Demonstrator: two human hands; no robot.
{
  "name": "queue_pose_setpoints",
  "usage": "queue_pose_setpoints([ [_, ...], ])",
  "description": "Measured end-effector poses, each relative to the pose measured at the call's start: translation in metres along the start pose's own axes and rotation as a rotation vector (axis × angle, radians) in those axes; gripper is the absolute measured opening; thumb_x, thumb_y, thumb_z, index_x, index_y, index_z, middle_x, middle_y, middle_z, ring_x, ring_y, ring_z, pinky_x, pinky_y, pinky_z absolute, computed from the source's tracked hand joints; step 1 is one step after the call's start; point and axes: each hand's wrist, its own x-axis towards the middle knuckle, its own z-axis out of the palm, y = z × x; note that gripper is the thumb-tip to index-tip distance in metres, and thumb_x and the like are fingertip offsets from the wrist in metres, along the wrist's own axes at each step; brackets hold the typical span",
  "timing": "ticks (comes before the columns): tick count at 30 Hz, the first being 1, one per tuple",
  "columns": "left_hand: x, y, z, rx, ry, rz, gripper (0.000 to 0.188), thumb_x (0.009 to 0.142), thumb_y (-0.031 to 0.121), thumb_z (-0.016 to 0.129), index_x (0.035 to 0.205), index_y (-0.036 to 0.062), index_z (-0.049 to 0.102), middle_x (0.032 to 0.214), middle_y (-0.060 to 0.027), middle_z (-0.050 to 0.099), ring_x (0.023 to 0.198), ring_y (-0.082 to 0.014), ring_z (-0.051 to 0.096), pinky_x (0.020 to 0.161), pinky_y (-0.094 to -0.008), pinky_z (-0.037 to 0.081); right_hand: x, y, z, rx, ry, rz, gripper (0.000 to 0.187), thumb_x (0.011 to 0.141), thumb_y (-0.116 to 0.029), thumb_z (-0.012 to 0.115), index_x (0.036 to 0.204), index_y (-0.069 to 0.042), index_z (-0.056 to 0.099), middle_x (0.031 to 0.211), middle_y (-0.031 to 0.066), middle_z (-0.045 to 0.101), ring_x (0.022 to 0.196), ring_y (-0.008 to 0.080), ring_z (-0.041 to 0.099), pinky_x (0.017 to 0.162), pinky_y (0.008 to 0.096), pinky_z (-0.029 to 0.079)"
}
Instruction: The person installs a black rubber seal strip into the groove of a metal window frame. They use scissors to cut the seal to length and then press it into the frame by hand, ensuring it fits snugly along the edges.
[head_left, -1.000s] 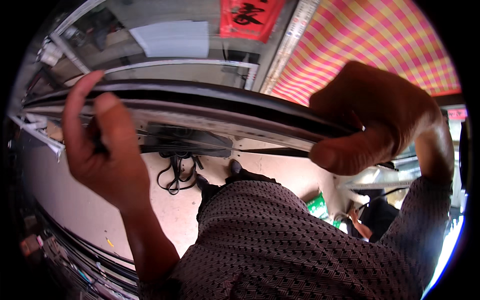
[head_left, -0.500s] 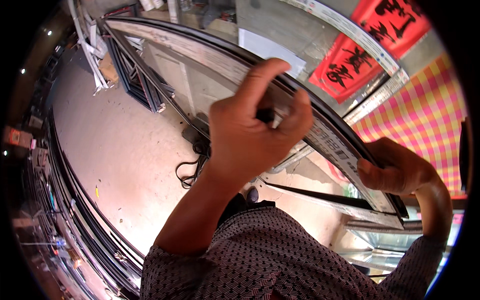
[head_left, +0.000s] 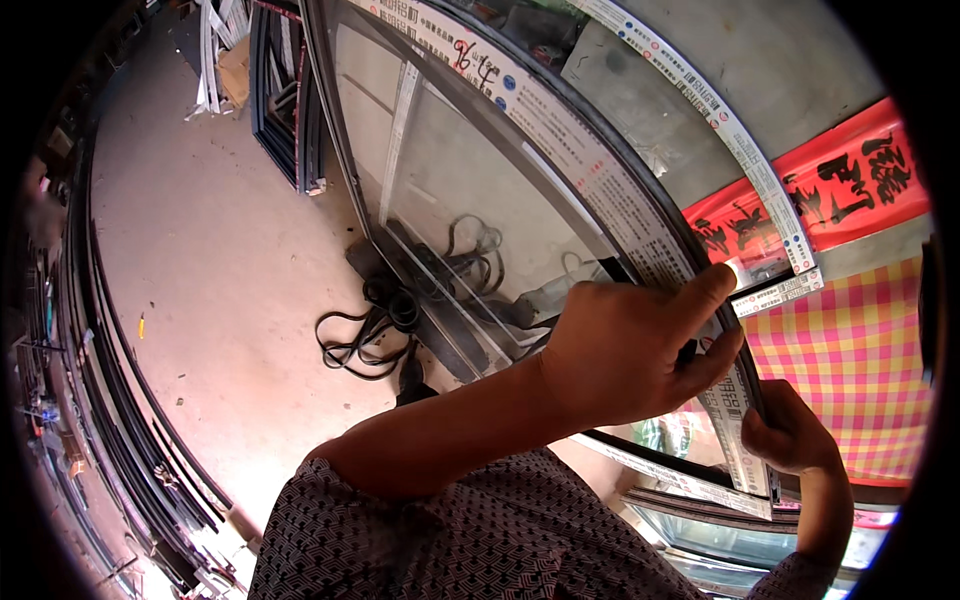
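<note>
A large window frame [head_left: 600,170] stands tilted in front of me, its pale faces covered with printed protective film. Dark edging runs along its upper side, and a clear pane [head_left: 480,150] shows inside it. My left hand [head_left: 625,345] reaches across to the right part of the upper side, with finger and thumb bent over the edge and closed on it. Lower along the same side, close to the corner, my right hand [head_left: 797,430] wraps round the frame with its thumb on the near face. Part of its fingers is hidden behind the frame.
Black cable [head_left: 350,345] lies coiled on the floor beside the frame. Dark frames [head_left: 278,110] lean at the back left, near pale strips [head_left: 215,55]. Long dark profiles [head_left: 120,400] line the left. A checked cloth [head_left: 850,370] and a red banner [head_left: 860,180] hang at the right.
My left hand has slid right and down along the frame's edge, closer to my right hand. Its finger and thumb are less widely spread. My view has shifted, showing more of the pane.
</note>
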Motion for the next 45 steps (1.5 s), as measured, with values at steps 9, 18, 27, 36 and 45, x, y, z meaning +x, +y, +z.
queue_pose_setpoints([
  [9,-0.002,-0.011,-0.01,-0.064,-0.085,0.084,0.047,0.087,0.026,0.079,0.126,0.004,0.064,0.063,-0.0029,0.066,0.047,-0.0195,0.064,0.042,-0.0346,0.048,0.009,-0.015,0.007,-0.176,0.045,0.101,0.063,0.092,-0.056,0.067,0.105,0.005,0.061,0.074,-0.0028,0.056,0.07,0.0052,0.046,0.057,0.0275,0.04],
  [18,0.006,-0.019,-0.021,-0.14,-0.107,0.116,0.039,0.091,0.026,0.075,0.124,0.0072,0.065,0.065,-0.004,0.068,0.048,-0.0218,0.065,0.043,-0.0355,0.05,0.023,-0.051,0.025,-0.143,0.111,0.105,0.035,0.093,-0.031,0.07,0.105,0.001,0.063,0.072,0.0012,0.059,0.068,0.009,0.054,0.06,0.0319,0.046],
  [27,0.031,-0.067,-0.059,0.051,0.034,0.054,0.035,0.093,0.029,0.078,0.122,0.0114,0.071,0.064,-0.0048,0.069,0.044,-0.0168,0.063,0.043,-0.0319,0.051,0.043,-0.069,0.029,-0.271,0.151,0.149,0.025,0.092,-0.022,0.07,0.099,0.001,0.065,0.073,0.0037,0.062,0.071,0.0102,0.058,0.064,0.0328,0.051],
  [36,0.053,-0.117,-0.087,0.082,0.091,0.05,0.038,0.101,0.041,0.07,0.128,0.0138,0.071,0.07,0.001,0.073,0.047,-0.0032,0.059,0.042,-0.0225,0.043,0.074,-0.1,0.035,-0.193,0.175,0.2,0.02,0.095,-0.018,0.069,0.102,0.001,0.066,0.071,0.002,0.064,0.068,0.0094,0.06,0.061,0.0311,0.051],
  [45,0.069,-0.141,-0.102,-0.096,0.13,0.075,0.032,0.101,0.026,0.072,0.126,0.0061,0.07,0.072,-0.0017,0.07,0.051,-0.0035,0.056,0.046,-0.0227,0.043,0.083,-0.104,0.03,-0.262,0.163,0.151,0.024,0.092,-0.021,0.072,0.092,0.002,0.066,0.067,0.0044,0.061,0.062,0.0115,0.054,0.058,0.0353,0.047],
])
